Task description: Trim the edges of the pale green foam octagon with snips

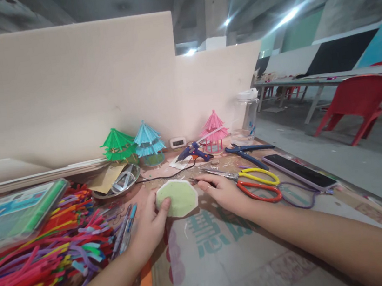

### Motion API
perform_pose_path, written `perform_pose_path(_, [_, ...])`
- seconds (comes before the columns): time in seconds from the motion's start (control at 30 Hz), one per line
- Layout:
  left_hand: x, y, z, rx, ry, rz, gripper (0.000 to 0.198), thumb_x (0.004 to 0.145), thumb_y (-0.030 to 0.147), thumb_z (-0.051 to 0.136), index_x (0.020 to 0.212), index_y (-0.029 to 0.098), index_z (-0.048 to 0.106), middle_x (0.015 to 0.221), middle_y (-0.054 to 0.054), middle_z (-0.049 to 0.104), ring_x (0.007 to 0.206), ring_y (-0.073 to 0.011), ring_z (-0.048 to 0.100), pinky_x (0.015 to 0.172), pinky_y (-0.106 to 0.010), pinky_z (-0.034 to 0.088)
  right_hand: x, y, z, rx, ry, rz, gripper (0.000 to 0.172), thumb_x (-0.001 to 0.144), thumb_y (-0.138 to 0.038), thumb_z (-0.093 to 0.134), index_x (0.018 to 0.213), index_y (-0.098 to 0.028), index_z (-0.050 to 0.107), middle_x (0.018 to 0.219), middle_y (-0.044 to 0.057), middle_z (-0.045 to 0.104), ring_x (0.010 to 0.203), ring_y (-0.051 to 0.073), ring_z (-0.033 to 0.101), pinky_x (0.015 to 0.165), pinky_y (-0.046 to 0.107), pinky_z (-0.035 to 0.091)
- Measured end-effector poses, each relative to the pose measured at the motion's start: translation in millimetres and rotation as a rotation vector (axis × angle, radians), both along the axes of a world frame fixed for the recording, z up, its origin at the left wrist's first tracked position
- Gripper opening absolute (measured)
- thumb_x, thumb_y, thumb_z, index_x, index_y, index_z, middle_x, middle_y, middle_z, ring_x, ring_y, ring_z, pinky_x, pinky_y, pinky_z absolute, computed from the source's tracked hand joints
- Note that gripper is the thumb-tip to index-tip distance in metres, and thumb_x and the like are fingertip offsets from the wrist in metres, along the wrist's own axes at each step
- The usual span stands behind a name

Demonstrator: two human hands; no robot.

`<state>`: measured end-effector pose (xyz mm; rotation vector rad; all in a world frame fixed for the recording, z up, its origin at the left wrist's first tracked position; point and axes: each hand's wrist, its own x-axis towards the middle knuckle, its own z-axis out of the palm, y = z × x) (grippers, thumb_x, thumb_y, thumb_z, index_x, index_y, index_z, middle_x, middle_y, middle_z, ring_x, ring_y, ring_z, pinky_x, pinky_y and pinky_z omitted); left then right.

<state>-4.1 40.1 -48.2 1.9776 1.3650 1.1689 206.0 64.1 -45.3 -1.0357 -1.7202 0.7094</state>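
My left hand (pixel 157 218) grips a pale green eight-sided piece (pixel 179 198) with a white edge, the thumb lying on top of it. My right hand (pixel 223 190) is at the right of this piece, its fingers curled together. A thin dark tip shows by those fingers, but I cannot make out what it belongs to. Just beyond the right hand lie scissors (pixel 258 185) with one yellow and one red handle. A blue glue gun (pixel 194 152) rests farther back, its cord running left.
Green (pixel 118 145), blue (pixel 149 141) and pink (pixel 215 133) model pavilions stand along the board (pixel 65 94). Pipe cleaners (pixel 44 260) are heaped at left beside pens (pixel 127 229) and a metal dish (pixel 126 182). Pliers (pixel 248 152), a phone (pixel 298 171) and a clear bottle (pixel 248 114) are at right.
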Motion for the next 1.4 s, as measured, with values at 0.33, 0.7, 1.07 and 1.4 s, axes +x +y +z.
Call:
perform_pose_path(0.33, [-2.0, -1.6, -1.9, 0.059, 0.101, 0.029, 0.022, 0.087, 0.04, 0.041, 0.096, 0.023, 0.052, 0.092, 0.0, 0.06, 0.088, -0.0183, 0.056, 0.078, -0.028, 0.044, 0.1, -3.5, -1.3, 0.18, -0.089, -0.002, 0.022, 0.08, -0.025, 0.055, 0.095, -0.019, 0.07, 0.097, 0.008, 0.071, 0.089, 0.021, 0.065, 0.081, 0.036, 0.05])
perform_pose_path(0.7, [-2.9, -2.2, -4.8, 0.081, 0.095, 0.012, 0.023, 0.086, 0.034, 0.043, 0.1, 0.02, 0.055, 0.095, -0.004, 0.064, 0.088, -0.0196, 0.06, 0.077, -0.03, 0.047, 0.9, -6.8, -1.6, 0.339, -0.177, 0.001, 0.021, 0.085, -0.026, 0.053, 0.095, -0.02, 0.07, 0.086, 0.006, 0.071, 0.078, 0.018, 0.064, 0.071, 0.029, 0.05])
perform_pose_path(1.07, [-2.0, -4.4, -1.6, 0.091, 0.147, 0.008, 0.024, 0.088, 0.037, 0.039, 0.098, 0.02, 0.053, 0.094, -0.004, 0.061, 0.091, -0.0201, 0.057, 0.08, -0.032, 0.045, 0.9, -8.2, 0.5, 0.323, -0.164, -0.004, 0.02, 0.085, -0.025, 0.053, 0.092, -0.022, 0.071, 0.081, 0.004, 0.07, 0.075, 0.017, 0.063, 0.068, 0.029, 0.049])
perform_pose_path(1.4, [-1.7, -2.8, -3.2, 0.08, 0.117, 0.007, 0.023, 0.088, 0.035, 0.04, 0.1, 0.021, 0.053, 0.095, -0.004, 0.061, 0.09, -0.0191, 0.057, 0.077, -0.029, 0.045, 1.0, -5.8, 0.5, 0.304, -0.147, 0.001, 0.02, 0.083, -0.023, 0.054, 0.095, -0.022, 0.07, 0.086, 0.005, 0.07, 0.079, 0.018, 0.063, 0.072, 0.03, 0.05])
